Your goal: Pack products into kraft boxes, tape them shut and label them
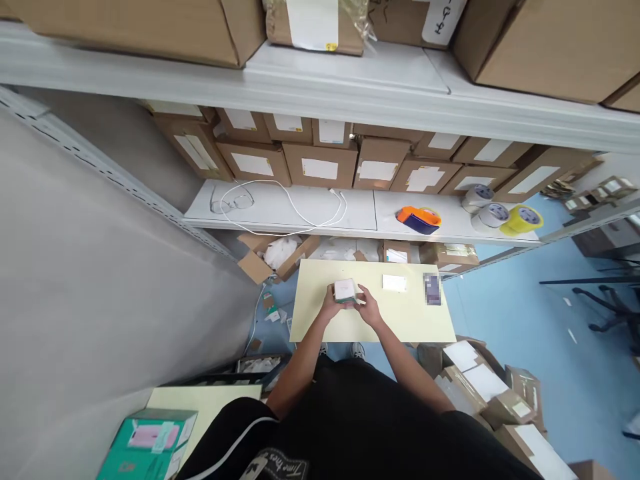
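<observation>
Between my two hands is a small white box [345, 289] with a green lower edge, held over the pale yellow table [315, 320]. My left hand [330, 304] closes on its left side. On the right side, the fingers of my right hand [368, 307] curve against the box's lower edge. To the right on the same table lies a white card or flat packet [394, 283]. Farther right is a dark phone-shaped object [433, 289], blurred out.
A shelf [310, 200] behind the table carries glasses [233, 202], a white cable [290, 193], an orange tape dispenser [419, 219], tape rolls [493, 215] and labelled cartons [320, 167]. An open carton [280, 257] sits below left. Parcels [480, 383] pile up at right; a green box [150, 443] stands lower left.
</observation>
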A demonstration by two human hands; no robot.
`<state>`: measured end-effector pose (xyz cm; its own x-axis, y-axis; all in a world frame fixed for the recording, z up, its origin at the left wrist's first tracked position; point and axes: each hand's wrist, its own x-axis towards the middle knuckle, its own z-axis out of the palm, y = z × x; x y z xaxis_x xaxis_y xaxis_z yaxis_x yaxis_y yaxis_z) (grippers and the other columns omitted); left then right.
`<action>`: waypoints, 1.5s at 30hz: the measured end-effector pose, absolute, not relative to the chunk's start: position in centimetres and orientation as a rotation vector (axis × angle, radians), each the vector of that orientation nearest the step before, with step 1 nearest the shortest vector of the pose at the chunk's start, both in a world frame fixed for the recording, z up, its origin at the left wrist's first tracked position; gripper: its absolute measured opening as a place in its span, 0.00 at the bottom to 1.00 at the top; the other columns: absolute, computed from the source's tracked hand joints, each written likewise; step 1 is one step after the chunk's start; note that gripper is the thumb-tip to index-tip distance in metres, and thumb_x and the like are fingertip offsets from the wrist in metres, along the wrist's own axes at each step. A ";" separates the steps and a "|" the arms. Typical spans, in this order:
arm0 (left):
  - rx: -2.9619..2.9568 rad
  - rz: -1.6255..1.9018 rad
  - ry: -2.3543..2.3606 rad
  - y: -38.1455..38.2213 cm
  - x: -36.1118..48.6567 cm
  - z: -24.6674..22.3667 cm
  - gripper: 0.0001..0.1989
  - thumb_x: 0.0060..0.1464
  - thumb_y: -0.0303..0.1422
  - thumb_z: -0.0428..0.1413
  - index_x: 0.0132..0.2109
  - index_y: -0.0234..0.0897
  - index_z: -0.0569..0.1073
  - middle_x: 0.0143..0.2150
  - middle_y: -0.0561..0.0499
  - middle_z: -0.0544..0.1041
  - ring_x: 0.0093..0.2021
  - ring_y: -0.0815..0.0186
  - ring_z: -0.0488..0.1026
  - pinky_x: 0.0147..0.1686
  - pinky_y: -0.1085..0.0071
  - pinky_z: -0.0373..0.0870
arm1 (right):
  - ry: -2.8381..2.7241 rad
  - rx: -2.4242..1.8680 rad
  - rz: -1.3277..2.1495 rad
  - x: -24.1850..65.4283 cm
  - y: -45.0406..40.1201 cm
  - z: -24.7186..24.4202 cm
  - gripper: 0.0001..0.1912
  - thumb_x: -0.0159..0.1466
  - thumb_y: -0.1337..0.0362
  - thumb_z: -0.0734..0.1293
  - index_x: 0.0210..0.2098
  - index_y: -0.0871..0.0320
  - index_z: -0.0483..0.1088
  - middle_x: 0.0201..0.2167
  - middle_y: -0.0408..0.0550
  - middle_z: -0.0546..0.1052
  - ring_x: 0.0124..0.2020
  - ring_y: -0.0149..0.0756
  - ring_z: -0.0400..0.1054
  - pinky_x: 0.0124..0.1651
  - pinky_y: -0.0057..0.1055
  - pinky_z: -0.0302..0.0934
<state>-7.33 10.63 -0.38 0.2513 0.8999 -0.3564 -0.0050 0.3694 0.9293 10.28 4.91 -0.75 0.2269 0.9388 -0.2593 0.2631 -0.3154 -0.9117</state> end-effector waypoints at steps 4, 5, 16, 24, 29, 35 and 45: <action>1.138 0.640 1.048 11.5 -6.7 -2.1 0.42 0.38 0.28 0.74 0.61 0.42 0.67 0.64 0.40 0.73 0.63 0.52 0.73 0.56 0.58 0.75 | -1.043 -1.720 1.143 9.3 4.7 -2.9 0.41 0.53 0.66 0.68 0.67 0.51 0.65 0.61 0.53 0.77 0.60 0.50 0.72 0.59 0.48 0.70; 1.184 0.575 1.058 11.6 -6.6 -2.3 0.42 0.39 0.27 0.73 0.61 0.41 0.67 0.64 0.39 0.73 0.63 0.52 0.74 0.57 0.57 0.74 | -1.026 -1.727 1.152 9.3 4.6 -3.4 0.41 0.52 0.66 0.68 0.66 0.52 0.65 0.61 0.53 0.77 0.60 0.50 0.73 0.61 0.50 0.69; 1.965 0.245 1.064 12.3 -7.3 0.7 0.38 0.52 0.25 0.66 0.70 0.43 0.67 0.71 0.42 0.68 0.69 0.51 0.68 0.67 0.59 0.67 | -1.000 -1.796 1.091 9.4 3.5 -4.4 0.40 0.54 0.65 0.68 0.67 0.53 0.67 0.60 0.53 0.78 0.59 0.49 0.73 0.65 0.52 0.66; 1.827 0.291 1.074 14.8 -7.3 1.1 0.22 0.57 0.36 0.65 0.59 0.43 0.79 0.62 0.44 0.79 0.62 0.51 0.76 0.62 0.62 0.69 | -0.988 -1.830 1.168 9.5 2.6 -2.2 0.40 0.58 0.64 0.71 0.69 0.50 0.65 0.64 0.51 0.75 0.63 0.48 0.72 0.67 0.51 0.65; 1.602 0.208 1.325 15.9 -6.4 0.8 0.16 0.65 0.44 0.57 0.52 0.42 0.81 0.46 0.45 0.85 0.52 0.53 0.80 0.54 0.64 0.71 | -1.032 -1.835 1.207 9.0 2.7 -1.4 0.41 0.58 0.65 0.73 0.70 0.49 0.65 0.66 0.49 0.73 0.65 0.47 0.70 0.68 0.50 0.65; 1.451 0.367 1.569 14.4 -6.0 0.9 0.37 0.62 0.46 0.60 0.73 0.37 0.62 0.67 0.37 0.73 0.63 0.52 0.74 0.59 0.64 0.70 | -1.067 -1.909 1.213 9.1 2.9 -0.7 0.43 0.56 0.64 0.75 0.70 0.50 0.65 0.63 0.50 0.76 0.62 0.50 0.72 0.65 0.52 0.66; 1.693 0.303 1.212 12.9 -6.1 1.1 0.18 0.57 0.32 0.63 0.55 0.45 0.80 0.55 0.49 0.82 0.57 0.54 0.76 0.61 0.59 0.70 | -1.554 -2.257 1.087 9.5 3.9 1.0 0.36 0.62 0.64 0.71 0.69 0.53 0.63 0.47 0.54 0.83 0.50 0.53 0.78 0.49 0.39 0.69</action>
<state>-6.09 12.90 1.05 0.4685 0.8230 -0.3213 0.5750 -0.0079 0.8181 9.46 3.90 1.02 0.1798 0.8707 -0.4578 0.7288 -0.4305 -0.5325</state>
